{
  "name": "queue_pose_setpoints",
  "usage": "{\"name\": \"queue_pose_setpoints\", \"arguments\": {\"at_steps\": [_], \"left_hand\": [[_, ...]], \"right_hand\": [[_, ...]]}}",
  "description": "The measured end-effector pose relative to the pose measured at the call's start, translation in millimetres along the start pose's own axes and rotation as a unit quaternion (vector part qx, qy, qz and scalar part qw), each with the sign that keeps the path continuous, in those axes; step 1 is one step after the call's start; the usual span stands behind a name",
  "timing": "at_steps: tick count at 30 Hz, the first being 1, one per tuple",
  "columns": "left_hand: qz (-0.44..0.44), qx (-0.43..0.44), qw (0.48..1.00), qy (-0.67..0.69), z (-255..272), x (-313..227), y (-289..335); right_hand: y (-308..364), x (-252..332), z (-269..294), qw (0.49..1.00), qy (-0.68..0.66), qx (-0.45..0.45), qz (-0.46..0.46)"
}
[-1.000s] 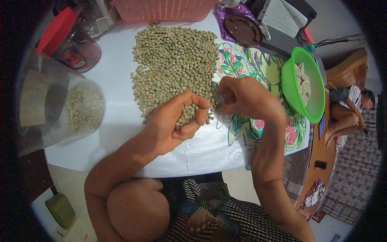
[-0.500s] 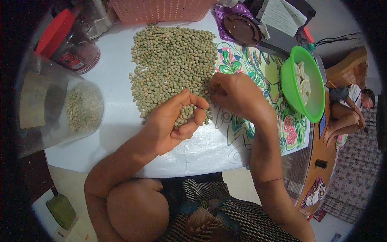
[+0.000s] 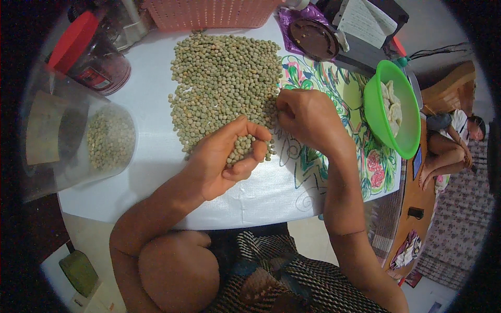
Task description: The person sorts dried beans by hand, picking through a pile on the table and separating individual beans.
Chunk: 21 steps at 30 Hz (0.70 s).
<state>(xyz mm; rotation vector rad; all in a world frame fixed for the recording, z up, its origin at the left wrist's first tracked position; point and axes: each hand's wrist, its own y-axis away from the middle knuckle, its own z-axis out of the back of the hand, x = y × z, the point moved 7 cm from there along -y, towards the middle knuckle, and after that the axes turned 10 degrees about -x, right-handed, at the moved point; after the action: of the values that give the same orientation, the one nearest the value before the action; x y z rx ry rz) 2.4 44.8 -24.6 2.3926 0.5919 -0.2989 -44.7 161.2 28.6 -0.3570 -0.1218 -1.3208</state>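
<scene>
Dried green peas (image 3: 224,78) lie spread in one layer on the white, flower-printed table cover (image 3: 266,193). At the near edge of that layer my left hand (image 3: 214,161) is cupped, its fingers curled round a small heap of peas (image 3: 241,148). My right hand (image 3: 310,117) hovers at the right edge of the peas, over the flower print, with its fingers curled inward. Its fingertips are turned away, so anything pinched in them is hidden.
On the left stand a clear container (image 3: 112,138) partly filled with peas and a red-lidded jar (image 3: 96,62). A pink basket (image 3: 209,14) sits behind. To the right are a green bowl (image 3: 374,107), a dark round lid (image 3: 313,39) and a seated person (image 3: 446,146).
My right hand has shifted slightly to the right and its fingers have curled in more. The left hand stays cupped round its peas in the same place.
</scene>
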Motion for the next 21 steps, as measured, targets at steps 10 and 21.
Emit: {"name": "queue_pose_setpoints", "arguments": {"at_steps": [10, 21], "left_hand": [[0.002, 0.006, 1.000, 0.011, -1.8, 0.2, -0.9], [0.011, -0.023, 0.999, 0.026, 6.5, 1.4, -1.4]], "right_hand": [[-0.5, -7.5, 3.2, 0.999, -0.040, 0.004, -0.033], [4.6, 28.6, 11.3, 0.819, -0.565, 0.066, -0.072]]}}
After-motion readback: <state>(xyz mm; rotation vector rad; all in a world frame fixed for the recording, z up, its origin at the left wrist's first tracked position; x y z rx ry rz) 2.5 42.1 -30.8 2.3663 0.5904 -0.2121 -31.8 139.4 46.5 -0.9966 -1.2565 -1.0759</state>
